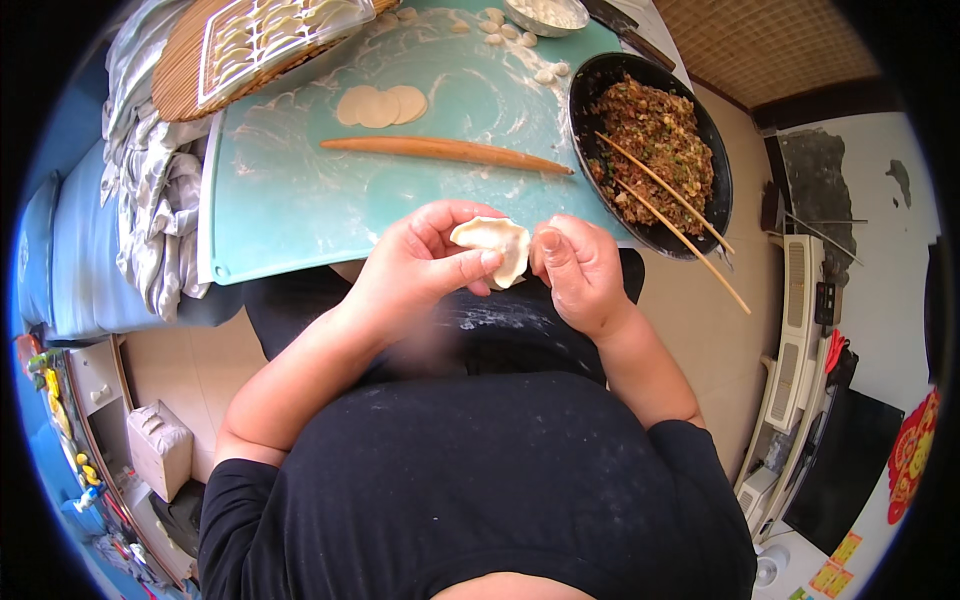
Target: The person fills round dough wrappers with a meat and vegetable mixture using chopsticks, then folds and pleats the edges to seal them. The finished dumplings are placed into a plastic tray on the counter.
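Observation:
Above my lap, at the near edge of the board, my left hand (pixel 440 252) pinches a thin, pale dumpling wrapper (pixel 507 246) between thumb and fingers. The wrapper is bent into a curve, its rim raised. My right hand (pixel 582 268) is closed beside the wrapper's right edge, thumb pressed against the curled fingers. Whether anything is between those fingertips is hidden. A wooden rolling pin (pixel 450 152) lies on the floured green board (pixel 290 205), beyond my hands. Several round wrappers (pixel 380 106) overlap behind it. At right, a black pan (pixel 577 125) holds minced filling (pixel 655 140) with two chopsticks (pixel 690 232) resting across it.
Far left, a round woven mat (pixel 178 75) bears a clear tray (pixel 290 45) of shaped dumplings. Small dough pieces (pixel 493 27) and a bowl of flour (pixel 548 14) lie at the back, near a knife (pixel 645 48). Crumpled cloth (pixel 160 200) hangs at the table's left.

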`<act>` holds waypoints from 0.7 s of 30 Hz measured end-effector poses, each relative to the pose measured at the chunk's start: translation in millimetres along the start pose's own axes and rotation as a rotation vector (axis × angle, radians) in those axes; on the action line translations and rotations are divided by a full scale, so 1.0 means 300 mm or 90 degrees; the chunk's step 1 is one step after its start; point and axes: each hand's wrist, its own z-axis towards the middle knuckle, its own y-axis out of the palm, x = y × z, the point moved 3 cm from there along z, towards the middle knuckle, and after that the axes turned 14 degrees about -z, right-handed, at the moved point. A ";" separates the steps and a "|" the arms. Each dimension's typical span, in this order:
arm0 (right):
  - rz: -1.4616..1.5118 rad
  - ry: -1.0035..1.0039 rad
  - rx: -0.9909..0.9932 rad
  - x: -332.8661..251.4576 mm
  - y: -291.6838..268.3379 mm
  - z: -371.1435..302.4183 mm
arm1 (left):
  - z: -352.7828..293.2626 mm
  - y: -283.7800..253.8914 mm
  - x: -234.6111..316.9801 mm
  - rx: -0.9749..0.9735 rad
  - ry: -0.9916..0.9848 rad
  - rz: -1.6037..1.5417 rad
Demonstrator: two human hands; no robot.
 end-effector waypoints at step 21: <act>-0.203 -0.203 0.065 -0.021 0.019 0.022 | 0.023 -0.012 0.008 0.010 0.138 0.111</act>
